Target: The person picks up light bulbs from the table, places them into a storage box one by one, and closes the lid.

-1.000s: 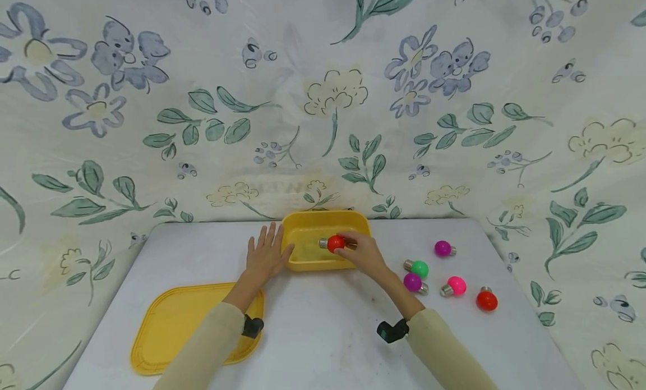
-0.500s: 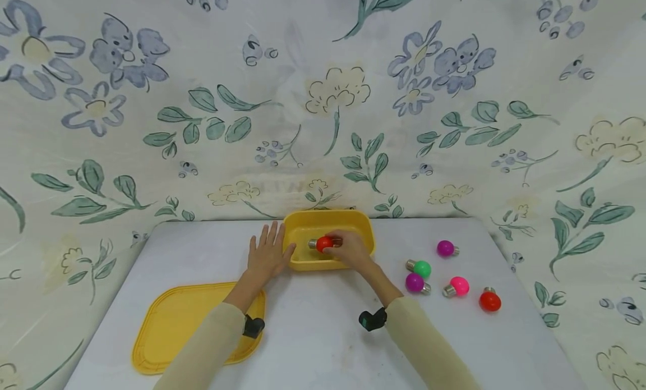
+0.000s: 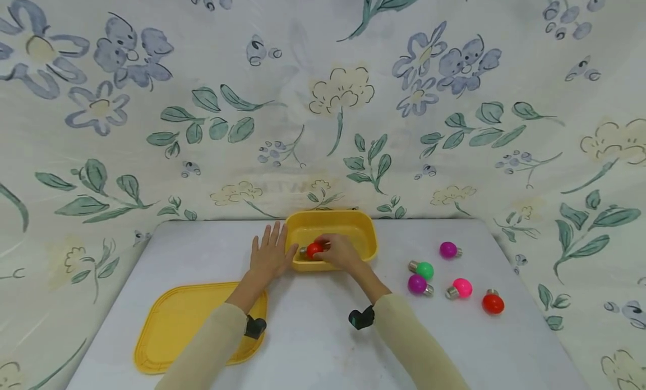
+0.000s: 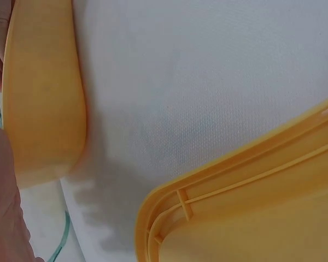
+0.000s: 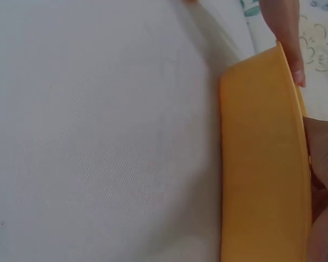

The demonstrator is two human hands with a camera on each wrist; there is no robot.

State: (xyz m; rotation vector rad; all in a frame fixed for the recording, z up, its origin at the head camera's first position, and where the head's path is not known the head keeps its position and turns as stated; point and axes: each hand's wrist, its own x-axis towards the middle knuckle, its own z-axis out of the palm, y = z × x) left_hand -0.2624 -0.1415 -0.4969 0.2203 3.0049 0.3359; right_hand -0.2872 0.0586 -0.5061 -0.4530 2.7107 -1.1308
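In the head view a yellow plastic box stands at the back of the white table. My right hand reaches inside it and pinches a red light bulb by its round part, the silver screw base pointing left. The bulb is low in the box, near its left front corner. With fingers spread straight, my left hand rests against the box's left side, its thumb at the rim. The right wrist view shows the box's front wall with fingers over its edge; the bulb is hidden there.
A yellow lid lies at the left front, partly under the left forearm. On the right lie a purple bulb, a green bulb, a second purple bulb, a pink bulb and a red bulb. Floral cloth hangs behind.
My right hand has carried the red bulb leftward and down, from over the middle of the box to its left front corner. The left hand stays at the box's side.
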